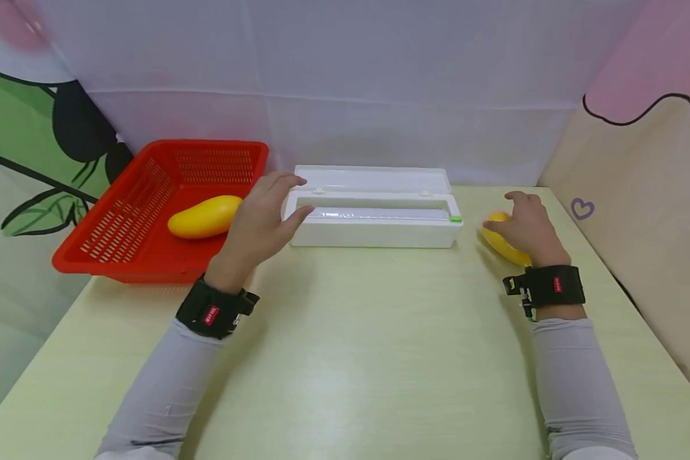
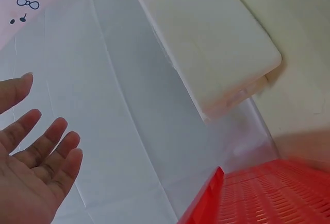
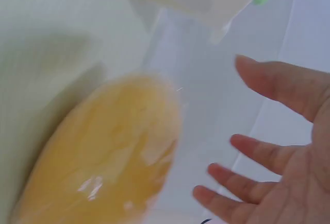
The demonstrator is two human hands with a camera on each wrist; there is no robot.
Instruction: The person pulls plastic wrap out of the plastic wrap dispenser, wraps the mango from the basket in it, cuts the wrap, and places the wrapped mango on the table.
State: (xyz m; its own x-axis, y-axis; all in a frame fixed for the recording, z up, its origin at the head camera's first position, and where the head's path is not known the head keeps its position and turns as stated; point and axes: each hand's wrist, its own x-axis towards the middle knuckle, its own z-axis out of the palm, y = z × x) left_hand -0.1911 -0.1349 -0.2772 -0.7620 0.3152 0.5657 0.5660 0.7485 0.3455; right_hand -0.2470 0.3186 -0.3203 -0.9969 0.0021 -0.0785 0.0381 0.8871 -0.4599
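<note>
My left hand (image 1: 259, 223) hovers between the basket and the left end of a white cling film box (image 1: 374, 233), its fingers spread and bent a little, holding nothing. In the left wrist view that hand (image 2: 38, 157) is apart from the box (image 2: 211, 44). The box lid stands raised, and a roll of film (image 1: 379, 213) lies inside. At the right, a yellow mango (image 1: 503, 246) lies on the table, partly hidden by my right hand (image 1: 531, 227). Seen from the right wrist, the mango (image 3: 103, 157) has a shiny clear wrap, and the right hand's fingers (image 3: 273, 154) are parted beside it.
A red plastic basket (image 1: 115, 268) stands at the back left, with another yellow mango (image 1: 205, 217) in it. A pale cloth (image 1: 345, 76) hangs behind the table (image 1: 345, 345). The box has a green piece (image 1: 455, 218) at its right end.
</note>
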